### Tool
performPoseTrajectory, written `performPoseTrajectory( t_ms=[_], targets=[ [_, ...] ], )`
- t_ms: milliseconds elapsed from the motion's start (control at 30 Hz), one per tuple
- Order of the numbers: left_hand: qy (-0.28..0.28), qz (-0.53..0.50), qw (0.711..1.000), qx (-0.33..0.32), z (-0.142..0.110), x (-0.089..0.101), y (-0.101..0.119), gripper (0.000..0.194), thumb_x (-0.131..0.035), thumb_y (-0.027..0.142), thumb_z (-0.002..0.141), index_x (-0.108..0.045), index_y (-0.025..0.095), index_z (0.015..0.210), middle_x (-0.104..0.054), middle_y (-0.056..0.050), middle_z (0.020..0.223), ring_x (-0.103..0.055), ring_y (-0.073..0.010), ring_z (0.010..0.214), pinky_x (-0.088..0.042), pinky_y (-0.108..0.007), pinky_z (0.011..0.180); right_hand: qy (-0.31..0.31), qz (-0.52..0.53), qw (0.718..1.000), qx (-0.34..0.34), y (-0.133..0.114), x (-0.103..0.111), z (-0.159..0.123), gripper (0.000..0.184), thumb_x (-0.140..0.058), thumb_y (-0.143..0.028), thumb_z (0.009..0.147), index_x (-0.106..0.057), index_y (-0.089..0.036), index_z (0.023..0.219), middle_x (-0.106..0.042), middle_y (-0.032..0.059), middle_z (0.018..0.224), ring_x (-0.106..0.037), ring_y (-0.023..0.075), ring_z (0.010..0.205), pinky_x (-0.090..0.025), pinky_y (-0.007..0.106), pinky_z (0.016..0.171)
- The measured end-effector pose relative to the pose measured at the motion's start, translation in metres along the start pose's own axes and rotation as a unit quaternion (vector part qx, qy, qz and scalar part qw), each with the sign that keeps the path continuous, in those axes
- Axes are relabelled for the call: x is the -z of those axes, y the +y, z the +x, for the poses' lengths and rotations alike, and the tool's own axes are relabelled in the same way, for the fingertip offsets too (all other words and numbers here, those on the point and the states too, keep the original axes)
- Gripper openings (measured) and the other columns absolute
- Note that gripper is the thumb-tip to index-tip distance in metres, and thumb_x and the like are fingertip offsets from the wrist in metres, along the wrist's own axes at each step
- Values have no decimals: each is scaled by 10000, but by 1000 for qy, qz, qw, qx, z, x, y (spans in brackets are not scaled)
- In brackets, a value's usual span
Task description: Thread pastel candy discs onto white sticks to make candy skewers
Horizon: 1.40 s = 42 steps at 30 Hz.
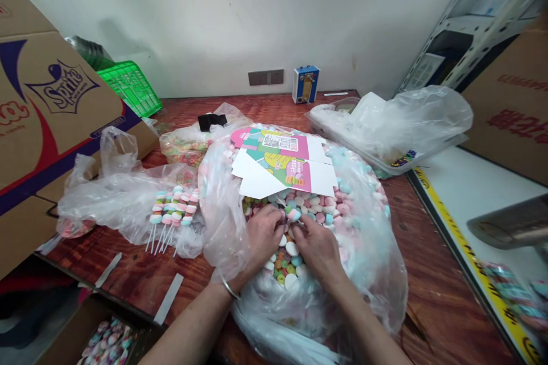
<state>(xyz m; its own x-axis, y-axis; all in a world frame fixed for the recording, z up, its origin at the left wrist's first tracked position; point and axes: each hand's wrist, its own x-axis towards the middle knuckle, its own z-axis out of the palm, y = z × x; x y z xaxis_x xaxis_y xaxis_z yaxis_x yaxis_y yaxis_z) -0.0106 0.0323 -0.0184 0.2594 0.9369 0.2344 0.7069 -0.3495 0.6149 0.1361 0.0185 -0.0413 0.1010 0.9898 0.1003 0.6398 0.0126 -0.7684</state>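
Note:
Both of my hands are over the middle of a large open plastic bag (368, 274) full of pastel marshmallows (317, 203). My left hand (268, 231) is closed in a pinch, with a thin white stick (280, 201) showing just above its fingertips. My right hand (317, 242) pinches close beside it, at a pink and blue marshmallow (293, 215) between the two hands. The fingers partly hide what they grip. Below them are ring-shaped gummies (283, 267) in mixed colours. Finished marshmallow skewers (174, 205) on white sticks lie to the left, on clear plastic.
Printed cardboard cards (286, 162) lie on the bag's far side. A bag of gummies (184, 148) sits behind left, near a Sprite carton (64, 97) and a green basket (131, 88). At right is a plastic tray (381, 159); a box of marshmallows (109, 342) stands lower left.

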Motion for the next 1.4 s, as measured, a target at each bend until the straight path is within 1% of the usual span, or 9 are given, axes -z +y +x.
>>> performPoseTrajectory(
  t_ms=[133, 233, 333, 467, 767, 967, 1133, 1267, 1400],
  targets=[
    [48, -117, 985, 117, -5, 7, 7, 69, -592, 249, 841, -606, 181, 836, -669, -31, 837, -631, -165, 807, -487, -279, 737, -1, 80, 997, -23, 8, 0, -7, 318, -451, -403, 849, -652, -157, 854, -639, 10, 676, -554, 140, 617, -395, 214, 573],
    [46, -268, 937, 217, -4, 7, 12, 172, -650, 313, 806, -575, 166, 855, -678, -37, 813, -655, -150, 730, -499, -236, 625, -4, 127, 991, -32, 10, 0, -16, 419, -441, -486, 868, -645, -132, 966, -669, 25, 755, -574, 144, 644, -426, 215, 563],
    [46, -360, 892, 270, -2, 6, 14, 242, -671, 281, 791, -597, 148, 979, -703, -59, 877, -667, -137, 682, -507, -218, 572, 0, 135, 990, -38, 10, 2, -23, 387, -472, -489, 855, -643, -143, 888, -606, -11, 649, -532, 131, 593, -406, 212, 545],
    [58, -383, 882, 268, -4, 12, 12, 247, -690, 292, 785, -675, 128, 970, -729, -78, 873, -670, -135, 696, -543, -230, 636, -11, 118, 993, -26, 6, 6, -25, 325, -499, -438, 825, -565, -183, 635, -505, -38, 547, -476, 115, 563, -359, 205, 545],
    [47, -470, 837, 278, -13, 14, 1, 279, -737, 309, 740, -724, 128, 952, -732, -80, 937, -671, -134, 761, -552, -226, 723, -18, 98, 995, -11, 3, -3, -22, 210, -587, -347, 712, -514, -213, 569, -468, -54, 494, -405, 112, 506, -281, 224, 515],
    [21, -493, 819, 292, -17, 8, 7, 337, -766, 356, 706, -734, 152, 973, -735, -65, 905, -665, -120, 713, -551, -226, 700, 22, 160, 987, -18, 4, 1, -31, 292, -515, -451, 823, -621, -183, 867, -658, 16, 755, -578, 147, 696, -454, 228, 629],
    [16, -524, 807, 272, -20, 4, 19, 393, -794, 420, 658, -734, 149, 937, -731, -68, 876, -662, -135, 714, -553, -253, 691, 58, 152, 987, -10, -4, 0, -37, 290, -560, -449, 816, -626, -169, 860, -616, -2, 708, -510, 123, 617, -422, 216, 577],
    [16, -533, 808, 249, -21, 3, 24, 439, -842, 361, 594, -719, 130, 947, -729, -78, 856, -663, -154, 751, -534, -241, 675, 69, 130, 989, 10, -10, -1, -36, 270, -570, -448, 812, -607, -182, 782, -505, -50, 580, -410, 104, 528, -367, 211, 518],
    [35, -526, 812, 251, -20, 2, 21, 418, -840, 314, 599, -710, 136, 954, -732, -76, 870, -656, -135, 723, -524, -228, 658, 50, 126, 990, 37, -13, 6, -38, 246, -545, -424, 844, -614, -188, 834, -567, -32, 651, -492, 114, 582, -404, 211, 570]
  ],
)
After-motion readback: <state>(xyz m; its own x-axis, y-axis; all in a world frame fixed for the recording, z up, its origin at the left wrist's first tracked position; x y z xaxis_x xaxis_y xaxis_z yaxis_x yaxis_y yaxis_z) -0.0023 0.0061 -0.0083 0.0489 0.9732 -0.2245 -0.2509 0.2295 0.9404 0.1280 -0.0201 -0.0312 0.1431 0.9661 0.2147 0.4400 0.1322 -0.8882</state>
